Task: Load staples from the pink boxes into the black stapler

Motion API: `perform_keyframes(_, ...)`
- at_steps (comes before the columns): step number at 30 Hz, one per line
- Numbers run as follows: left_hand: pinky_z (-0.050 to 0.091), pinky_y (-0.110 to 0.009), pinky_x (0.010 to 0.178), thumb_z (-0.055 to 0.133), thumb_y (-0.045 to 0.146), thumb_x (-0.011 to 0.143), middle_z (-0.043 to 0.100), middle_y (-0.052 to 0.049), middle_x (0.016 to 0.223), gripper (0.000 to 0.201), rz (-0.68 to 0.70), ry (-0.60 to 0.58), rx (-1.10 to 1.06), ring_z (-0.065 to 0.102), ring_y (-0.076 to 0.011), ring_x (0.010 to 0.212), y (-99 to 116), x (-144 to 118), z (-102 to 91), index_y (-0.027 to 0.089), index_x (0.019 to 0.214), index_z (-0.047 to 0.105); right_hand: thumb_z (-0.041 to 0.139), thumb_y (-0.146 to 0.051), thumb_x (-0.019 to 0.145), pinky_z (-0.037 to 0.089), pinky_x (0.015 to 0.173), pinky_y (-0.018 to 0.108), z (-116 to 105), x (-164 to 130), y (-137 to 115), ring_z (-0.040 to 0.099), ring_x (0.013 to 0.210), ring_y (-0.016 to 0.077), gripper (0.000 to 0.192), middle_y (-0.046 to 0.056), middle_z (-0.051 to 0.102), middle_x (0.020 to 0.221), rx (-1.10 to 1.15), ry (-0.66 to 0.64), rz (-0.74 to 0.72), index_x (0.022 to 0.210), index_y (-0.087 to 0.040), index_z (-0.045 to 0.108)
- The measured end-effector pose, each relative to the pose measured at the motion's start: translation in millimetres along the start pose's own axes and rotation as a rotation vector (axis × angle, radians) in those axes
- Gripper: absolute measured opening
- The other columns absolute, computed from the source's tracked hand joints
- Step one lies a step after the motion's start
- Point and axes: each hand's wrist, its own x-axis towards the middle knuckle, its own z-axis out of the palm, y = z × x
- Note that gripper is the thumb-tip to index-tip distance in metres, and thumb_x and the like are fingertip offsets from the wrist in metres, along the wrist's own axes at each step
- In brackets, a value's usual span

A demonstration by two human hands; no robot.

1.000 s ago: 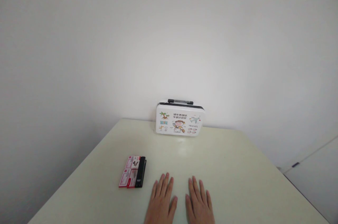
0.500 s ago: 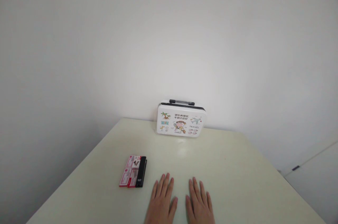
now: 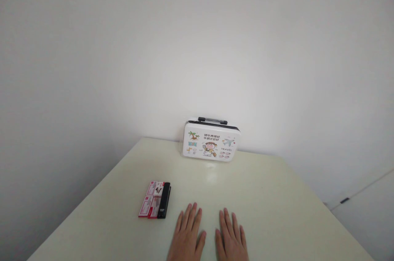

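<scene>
My left hand [image 3: 186, 234] lies flat on the pale table [image 3: 123, 240], palm down with its fingers stretched out and nothing in it. Beside it, a short gap to the right, my right hand [image 3: 231, 237] rests the same way, also holding nothing. Left of my left hand is a black stapler [image 3: 164, 200], lying lengthwise against several small red-and-white boxes [image 3: 150, 199]. One of these boxes carries a picture of a stapler. Neither hand touches the stapler or the boxes.
At the back of the table a white case [image 3: 211, 142] with cartoon prints and a black handle stands upright near the wall [image 3: 197, 47]. The wall rises directly behind the table. On the far right is a pale panel [image 3: 366, 211] with a dark fitting.
The view has shifted very slightly. Both hands stay flat in place, and the stapler, boxes and case have not moved on the table.
</scene>
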Motion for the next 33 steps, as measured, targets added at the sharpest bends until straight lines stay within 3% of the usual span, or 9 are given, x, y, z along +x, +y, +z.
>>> perform_keyframes(33, 0.039, -0.044, 0.116, 0.044, 0.047, 0.101, 0.032, -0.002, 0.164, 0.068, 0.006, 0.027, -0.044, 0.037, -0.0253, 0.149, -3.0, -1.1, 6.4, 0.030, 0.161, 0.016, 0.028, -0.050, 0.099, 0.031, 0.119, 0.061, 3.5, 2.2, -0.5, 0.032, 0.150, 0.0330, 0.061, 0.000, 0.034, 0.162, -0.024, -0.028, 0.034, 0.155, -0.027, 0.039)
